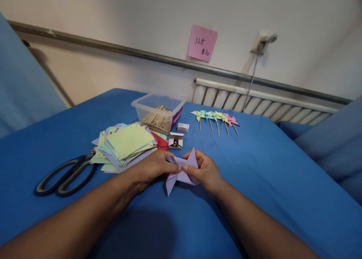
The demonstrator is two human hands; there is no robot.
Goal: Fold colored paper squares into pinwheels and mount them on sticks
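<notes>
Between my two hands is a purple paper pinwheel (186,178), its pointed blades folded in toward the middle. My left hand (157,165) pinches it from the left, the thumb close to its centre. From the right, my right hand (205,172) grips it too, with the thumb pressed near the same centre. The other fingers are partly hidden behind the paper. Just beyond the hands stands a small open box (175,141) with shiny little metal pieces inside. A stack of coloured paper sheets (130,140) lies to the left of my left hand.
Large dark-handled scissors (68,174) lie at the left, blades partly under the paper. A clear plastic tub (158,100) holds wooden sticks (158,118). Near it are a small closed box (183,127) and a red object (160,141). Several finished pinwheels (216,116) lie toward the back right.
</notes>
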